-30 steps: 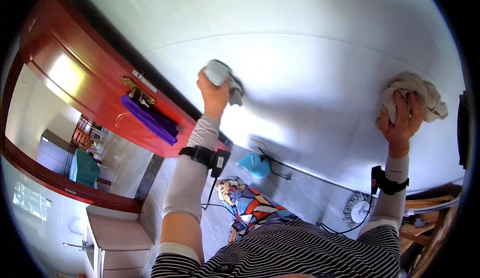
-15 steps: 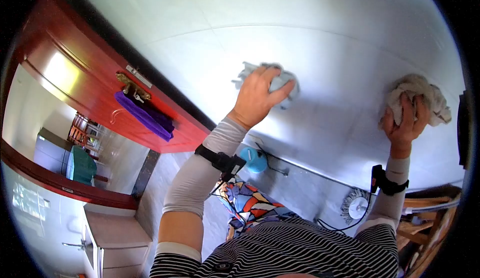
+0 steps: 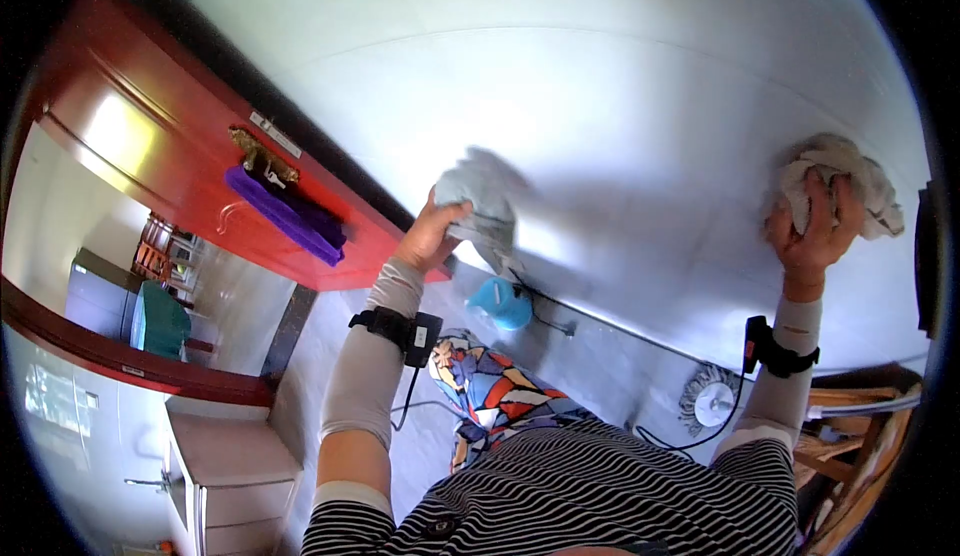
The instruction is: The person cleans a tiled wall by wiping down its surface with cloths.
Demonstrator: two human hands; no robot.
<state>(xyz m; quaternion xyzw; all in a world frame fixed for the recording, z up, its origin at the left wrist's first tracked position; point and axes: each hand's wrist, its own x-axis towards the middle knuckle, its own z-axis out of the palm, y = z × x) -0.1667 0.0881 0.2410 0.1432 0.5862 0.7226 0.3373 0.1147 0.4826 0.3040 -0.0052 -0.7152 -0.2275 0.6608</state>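
A pale grey-green cloth (image 3: 478, 196) is bunched in my left hand (image 3: 433, 233), whose thumb crosses its near side. That hand is in front of the white wall (image 3: 620, 136), between it and the red door; whether the cloth touches the wall I cannot tell. At the right, my right hand (image 3: 815, 228) presses a crumpled beige-grey cloth (image 3: 840, 181) against the same wall, fingers spread over it. Each forearm wears a light sleeve and a black strap with a small device.
The red door (image 3: 375, 241) has a brass handle (image 3: 262, 156) with a purple cloth (image 3: 285, 218) hanging by it. A light-blue container (image 3: 502, 304) stands on the floor below the wall. Near it lies a round floral object (image 3: 712, 403). Wooden furniture (image 3: 850, 456) is at lower right, a cabinet (image 3: 235, 446) at lower left.
My left hand has moved left and down with its cloth, turning so that the cloth hangs away from the palm. My right hand and its cloth have barely shifted.
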